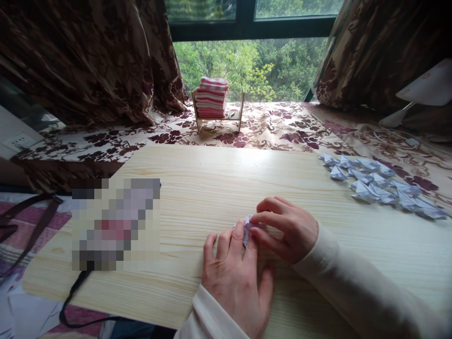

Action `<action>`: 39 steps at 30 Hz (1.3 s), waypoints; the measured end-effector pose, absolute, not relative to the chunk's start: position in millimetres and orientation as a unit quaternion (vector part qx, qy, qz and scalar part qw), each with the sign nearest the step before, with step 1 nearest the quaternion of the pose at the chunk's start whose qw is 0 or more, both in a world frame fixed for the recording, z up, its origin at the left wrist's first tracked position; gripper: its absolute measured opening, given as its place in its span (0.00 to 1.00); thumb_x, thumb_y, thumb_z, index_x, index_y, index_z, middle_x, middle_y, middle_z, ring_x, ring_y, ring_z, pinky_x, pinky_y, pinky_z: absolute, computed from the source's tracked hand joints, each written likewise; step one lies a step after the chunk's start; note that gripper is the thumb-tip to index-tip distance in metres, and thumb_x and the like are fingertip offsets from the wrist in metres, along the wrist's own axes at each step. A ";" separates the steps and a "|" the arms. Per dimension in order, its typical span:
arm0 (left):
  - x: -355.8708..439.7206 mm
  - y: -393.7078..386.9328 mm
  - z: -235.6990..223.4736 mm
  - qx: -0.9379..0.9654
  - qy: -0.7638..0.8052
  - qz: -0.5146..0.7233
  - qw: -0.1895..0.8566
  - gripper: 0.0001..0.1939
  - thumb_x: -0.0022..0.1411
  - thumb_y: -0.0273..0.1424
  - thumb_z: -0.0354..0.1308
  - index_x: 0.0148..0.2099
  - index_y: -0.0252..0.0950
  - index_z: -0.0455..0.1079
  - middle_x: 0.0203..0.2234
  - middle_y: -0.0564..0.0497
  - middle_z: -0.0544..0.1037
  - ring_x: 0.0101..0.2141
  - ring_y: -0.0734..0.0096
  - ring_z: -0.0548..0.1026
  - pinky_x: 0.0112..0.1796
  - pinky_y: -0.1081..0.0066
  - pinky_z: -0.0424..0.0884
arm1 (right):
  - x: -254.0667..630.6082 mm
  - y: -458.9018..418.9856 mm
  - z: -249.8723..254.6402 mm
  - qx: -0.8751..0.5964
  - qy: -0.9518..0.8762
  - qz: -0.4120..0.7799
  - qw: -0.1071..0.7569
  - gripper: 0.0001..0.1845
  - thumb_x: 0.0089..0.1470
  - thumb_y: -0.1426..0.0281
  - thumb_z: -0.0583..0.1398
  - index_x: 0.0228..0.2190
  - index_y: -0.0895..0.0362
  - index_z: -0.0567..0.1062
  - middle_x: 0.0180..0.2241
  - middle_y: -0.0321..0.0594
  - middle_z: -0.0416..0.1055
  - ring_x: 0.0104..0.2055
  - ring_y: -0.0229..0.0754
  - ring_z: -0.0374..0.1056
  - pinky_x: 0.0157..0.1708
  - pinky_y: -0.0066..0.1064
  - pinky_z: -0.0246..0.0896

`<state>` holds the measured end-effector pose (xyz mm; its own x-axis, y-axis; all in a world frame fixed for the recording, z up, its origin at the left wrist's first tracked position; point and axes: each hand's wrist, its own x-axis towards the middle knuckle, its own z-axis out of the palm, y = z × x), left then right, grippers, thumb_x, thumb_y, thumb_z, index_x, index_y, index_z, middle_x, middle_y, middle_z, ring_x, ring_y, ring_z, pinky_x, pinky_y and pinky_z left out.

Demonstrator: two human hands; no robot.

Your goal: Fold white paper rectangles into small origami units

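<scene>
A small piece of folded white paper (246, 230) lies on the wooden tabletop, partly hidden under my fingers. My left hand (237, 278) is palm down, and its index and middle fingertips hold the paper against the table; the thumb is apart. From the right, my right hand (287, 228) pinches the paper's edge with bent fingers and thumb close to the left index finger. The exact folds are covered by the fingers. At the far right of the table sit several folded white paper pieces (379, 181) with pointed ends, grouped in rows.
A blurred-out object (118, 226) with a black strap (70, 301) lies on the table (183, 183) at left. Beyond stand a small wooden rack (219, 117) with folded red-and-white cloths (212, 98) and a lamp (425, 84). White sheets (30, 306) lie below the table's left edge.
</scene>
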<state>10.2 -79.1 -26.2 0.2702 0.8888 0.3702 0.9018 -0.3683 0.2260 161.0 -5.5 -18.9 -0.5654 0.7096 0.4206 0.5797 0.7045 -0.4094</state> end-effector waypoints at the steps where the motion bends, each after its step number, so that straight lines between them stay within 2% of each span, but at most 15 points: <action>1: 10.1 -79.2 -26.4 -0.796 -0.562 -0.222 0.014 0.21 0.59 0.40 0.49 0.50 0.33 0.68 0.51 0.44 0.69 0.45 0.55 0.65 0.47 0.53 0.58 | 160.6 -5.0 -18.8 -0.370 -0.876 0.107 0.290 0.11 0.53 0.66 0.55 0.32 0.57 0.76 0.29 0.42 0.67 0.31 0.40 0.60 0.31 0.32 0.58; 9: 11.2 -79.6 -27.8 -0.792 -0.567 -0.224 0.034 0.23 0.59 0.42 0.47 0.51 0.35 0.68 0.50 0.44 0.70 0.44 0.56 0.66 0.47 0.53 0.59 | 160.7 2.8 -14.7 -0.366 -0.888 0.051 0.272 0.09 0.52 0.68 0.57 0.31 0.57 0.76 0.32 0.43 0.69 0.33 0.41 0.61 0.31 0.32 0.59; 16: 11.4 -79.3 -27.9 -0.791 -0.570 -0.219 0.041 0.24 0.60 0.42 0.46 0.52 0.35 0.67 0.50 0.44 0.70 0.44 0.55 0.66 0.47 0.52 0.59 | 169.8 6.2 -11.8 -0.337 -0.904 0.101 0.242 0.10 0.50 0.70 0.57 0.35 0.56 0.76 0.33 0.42 0.70 0.34 0.41 0.61 0.33 0.32 0.61; 21: 11.8 -79.7 -27.6 -0.791 -0.572 -0.216 0.037 0.24 0.59 0.43 0.46 0.52 0.35 0.68 0.51 0.43 0.70 0.45 0.54 0.66 0.47 0.51 0.59 | 172.0 6.1 -13.7 -0.342 -0.899 0.110 0.251 0.11 0.50 0.68 0.57 0.35 0.57 0.75 0.33 0.43 0.70 0.34 0.41 0.62 0.33 0.33 0.61; 25: 11.7 -79.7 -27.5 -0.790 -0.570 -0.221 0.035 0.24 0.59 0.43 0.46 0.53 0.35 0.67 0.51 0.43 0.70 0.45 0.54 0.66 0.47 0.51 0.59 | 171.1 6.4 -15.2 -0.350 -0.895 0.101 0.256 0.10 0.51 0.70 0.55 0.34 0.57 0.75 0.33 0.43 0.71 0.34 0.41 0.63 0.33 0.33 0.61; 31: 11.1 -79.5 -27.7 -0.792 -0.569 -0.220 0.039 0.22 0.59 0.42 0.47 0.49 0.34 0.70 0.49 0.43 0.71 0.44 0.54 0.66 0.46 0.52 0.60 | 170.0 5.8 -15.5 -0.352 -0.889 0.131 0.263 0.13 0.51 0.62 0.57 0.35 0.57 0.75 0.33 0.43 0.71 0.34 0.41 0.63 0.34 0.34 0.62; 39: 11.9 -79.2 -29.2 -0.791 -0.565 -0.231 0.043 0.23 0.60 0.42 0.46 0.50 0.35 0.69 0.49 0.43 0.71 0.45 0.54 0.66 0.46 0.51 0.60 | 173.4 6.6 -14.3 -0.357 -0.892 0.116 0.254 0.12 0.50 0.65 0.57 0.35 0.57 0.74 0.34 0.43 0.70 0.35 0.42 0.64 0.34 0.34 0.62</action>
<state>11.9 -79.2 -29.2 0.2548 0.8743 0.4132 0.9138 -0.3574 0.1927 173.4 6.6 -14.3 -0.6164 0.6951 0.3700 0.5774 0.7185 -0.3877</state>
